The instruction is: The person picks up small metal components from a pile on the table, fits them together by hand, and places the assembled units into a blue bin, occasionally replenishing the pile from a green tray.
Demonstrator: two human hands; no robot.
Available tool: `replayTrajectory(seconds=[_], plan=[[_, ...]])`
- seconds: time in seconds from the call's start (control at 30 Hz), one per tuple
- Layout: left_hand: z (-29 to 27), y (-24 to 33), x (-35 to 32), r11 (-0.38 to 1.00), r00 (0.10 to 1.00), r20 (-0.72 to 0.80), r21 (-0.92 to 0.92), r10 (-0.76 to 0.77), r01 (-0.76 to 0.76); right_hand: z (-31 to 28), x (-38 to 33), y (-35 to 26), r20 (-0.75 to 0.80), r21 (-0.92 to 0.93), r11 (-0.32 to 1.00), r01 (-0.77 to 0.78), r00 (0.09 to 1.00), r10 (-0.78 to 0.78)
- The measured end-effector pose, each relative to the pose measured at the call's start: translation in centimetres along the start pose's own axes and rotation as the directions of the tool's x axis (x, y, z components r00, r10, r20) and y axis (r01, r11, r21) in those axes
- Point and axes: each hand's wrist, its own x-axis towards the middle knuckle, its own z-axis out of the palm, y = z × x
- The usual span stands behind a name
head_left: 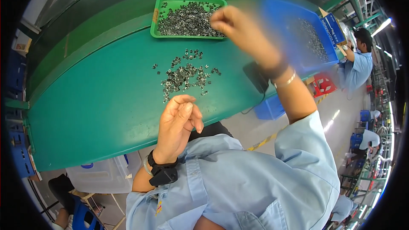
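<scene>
A green tray point(154, 27) at the far side of the table holds a heap of small dark metallic parts point(187, 19). My right hand point(233, 22) hovers at the tray's right end, fingers bent toward the thumb; whether a part is between them is hidden. A loose pile of the same small parts point(182, 78) is spread on the green tabletop point(91, 106). Just on the near side of that pile is my left hand point(178, 117), its fingers curled in against the thumb. Anything inside those fingers is too small to make out.
A large blue bin point(281, 12) with more small parts stands right of the tray, partly blurred. Beyond it are a cardboard box point(334, 27) and a person in a light blue shirt point(360, 66). A red stool point(324, 84) and blue crate point(270, 107) sit below the right edge.
</scene>
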Motion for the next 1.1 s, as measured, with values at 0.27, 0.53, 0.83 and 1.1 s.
replayTrajectory(seconds=[0.27,0.53,0.83,1.1], plan=[[-0.4,0.2,0.6,0.994,0.992,0.095,-0.072,-0.078,0.085,1.8,-8.9,-0.8,0.151,-0.250,0.968,-0.016,0.987,0.055],[1.1,0.2,0.4,0.991,0.998,-0.027,0.120,-0.062,0.064,2.2,-9.9,-3.9,0.034,-0.171,0.985,0.032,0.999,-0.027],[1.8,0.4,0.4,0.971,0.997,-0.021,0.224,-0.079,0.082,3.4,-10.6,-7.2,0.037,-0.140,0.954,0.266,0.964,-0.264],[1.4,0.5,0.3,0.983,0.985,0.017,0.069,-0.174,0.172,3.7,-11.1,-6.5,-0.017,-0.032,0.945,0.327,0.945,-0.328]])
